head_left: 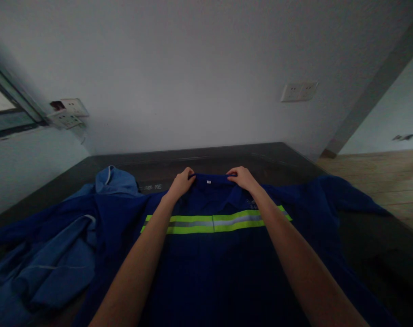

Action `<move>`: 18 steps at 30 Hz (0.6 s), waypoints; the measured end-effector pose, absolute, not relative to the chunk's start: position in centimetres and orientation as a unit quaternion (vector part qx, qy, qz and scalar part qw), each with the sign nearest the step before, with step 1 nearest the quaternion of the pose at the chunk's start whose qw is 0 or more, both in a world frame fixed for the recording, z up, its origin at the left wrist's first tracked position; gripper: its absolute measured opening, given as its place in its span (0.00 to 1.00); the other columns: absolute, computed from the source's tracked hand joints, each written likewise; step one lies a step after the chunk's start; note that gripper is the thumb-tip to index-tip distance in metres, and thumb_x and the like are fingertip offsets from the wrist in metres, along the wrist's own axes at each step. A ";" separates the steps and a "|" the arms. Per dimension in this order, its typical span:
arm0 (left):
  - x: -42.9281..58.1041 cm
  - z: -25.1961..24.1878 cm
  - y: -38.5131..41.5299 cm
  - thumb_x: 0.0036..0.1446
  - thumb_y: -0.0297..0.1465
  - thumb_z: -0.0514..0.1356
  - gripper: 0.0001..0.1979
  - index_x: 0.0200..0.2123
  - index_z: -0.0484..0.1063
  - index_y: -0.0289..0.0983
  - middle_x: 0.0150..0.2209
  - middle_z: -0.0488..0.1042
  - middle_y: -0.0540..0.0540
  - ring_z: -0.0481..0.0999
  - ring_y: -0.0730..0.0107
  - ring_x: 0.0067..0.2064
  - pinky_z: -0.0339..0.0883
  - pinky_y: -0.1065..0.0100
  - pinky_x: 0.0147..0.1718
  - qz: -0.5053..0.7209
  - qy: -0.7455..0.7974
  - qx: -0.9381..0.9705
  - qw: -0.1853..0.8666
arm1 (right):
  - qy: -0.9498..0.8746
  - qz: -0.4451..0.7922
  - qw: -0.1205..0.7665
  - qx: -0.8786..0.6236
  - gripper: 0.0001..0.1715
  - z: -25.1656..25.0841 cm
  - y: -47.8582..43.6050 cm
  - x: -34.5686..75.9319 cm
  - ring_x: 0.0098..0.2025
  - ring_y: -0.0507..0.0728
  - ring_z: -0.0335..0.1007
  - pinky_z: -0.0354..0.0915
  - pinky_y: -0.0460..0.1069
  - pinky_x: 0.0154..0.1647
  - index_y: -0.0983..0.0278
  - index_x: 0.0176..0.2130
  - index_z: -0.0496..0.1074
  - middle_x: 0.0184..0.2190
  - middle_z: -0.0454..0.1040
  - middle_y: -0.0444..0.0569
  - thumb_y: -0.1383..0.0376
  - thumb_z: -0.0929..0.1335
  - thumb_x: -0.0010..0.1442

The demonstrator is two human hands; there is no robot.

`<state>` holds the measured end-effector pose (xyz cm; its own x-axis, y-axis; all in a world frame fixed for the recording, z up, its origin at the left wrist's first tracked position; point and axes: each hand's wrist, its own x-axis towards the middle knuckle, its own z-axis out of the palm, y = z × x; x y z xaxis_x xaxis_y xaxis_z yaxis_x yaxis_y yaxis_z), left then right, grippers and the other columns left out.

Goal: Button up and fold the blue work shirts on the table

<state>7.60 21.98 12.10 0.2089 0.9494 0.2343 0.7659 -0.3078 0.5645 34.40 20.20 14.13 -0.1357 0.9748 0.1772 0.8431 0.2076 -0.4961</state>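
A dark blue work jacket (199, 259) lies spread front side up, its sleeves stretched out to both sides. Across its chest runs a yellow-green and silver reflective band. At the far end, my left hand (183, 180) pinches the left side of the collar, fingers closed on the cloth. My right hand (242, 176) grips the collar's right side in the same way. Between the two hands the collar (215, 180) is held out, with a small white label inside. The jacket's lower part fades into shadow near my forearms.
The jacket lies on a dark table (192, 156) against a pale wall (179, 81). A crumpled lighter blue garment (56, 268) lies at the left, partly under the jacket's sleeve. Wall sockets (299, 91) are at the right, more sockets (70, 111) at the left. Wooden flooring (380, 177) shows beyond the right edge.
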 end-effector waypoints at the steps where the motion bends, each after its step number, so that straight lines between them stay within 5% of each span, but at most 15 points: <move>1: 7.6 12.1 21.9 0.57 0.31 0.57 0.11 0.45 0.70 0.39 0.42 0.77 0.45 0.75 0.63 0.44 0.66 0.65 0.45 0.272 0.558 0.766 0.166 | -0.738 0.135 0.237 -0.618 0.12 14.1 20.2 34.4 0.43 0.58 0.73 0.64 0.49 0.44 0.65 0.40 0.78 0.39 0.78 0.52 0.68 0.72 0.52; 5: 7.6 12.5 21.8 0.55 0.32 0.60 0.14 0.46 0.73 0.40 0.46 0.76 0.46 0.74 0.62 0.48 0.65 0.66 0.49 0.268 0.513 0.798 0.167 | -0.744 0.130 0.242 -0.609 0.16 14.2 20.0 34.2 0.37 0.55 0.73 0.64 0.46 0.37 0.63 0.39 0.77 0.35 0.78 0.48 0.65 0.75 0.46; 9: 7.6 13.0 21.6 0.54 0.36 0.60 0.10 0.38 0.77 0.40 0.39 0.78 0.46 0.75 0.62 0.42 0.67 0.67 0.43 0.263 0.543 0.781 0.158 | -0.737 0.117 0.243 -0.619 0.13 14.3 19.8 34.1 0.31 0.52 0.71 0.61 0.44 0.32 0.64 0.34 0.77 0.29 0.77 0.45 0.68 0.75 0.44; 14: 7.7 13.5 21.3 0.55 0.36 0.59 0.08 0.33 0.77 0.40 0.34 0.78 0.48 0.76 0.63 0.39 0.66 0.69 0.37 0.273 0.570 0.763 0.135 | -0.731 0.086 0.250 -0.630 0.04 14.7 19.6 33.9 0.32 0.54 0.72 0.61 0.45 0.32 0.63 0.29 0.78 0.28 0.77 0.47 0.66 0.74 0.48; 18: 7.7 13.5 20.9 0.56 0.38 0.58 0.10 0.35 0.78 0.42 0.35 0.79 0.47 0.76 0.62 0.39 0.66 0.69 0.38 0.266 0.592 0.751 0.120 | -0.768 0.061 0.225 -0.596 0.06 14.9 19.3 33.8 0.35 0.55 0.74 0.62 0.45 0.36 0.62 0.33 0.78 0.30 0.79 0.47 0.64 0.70 0.55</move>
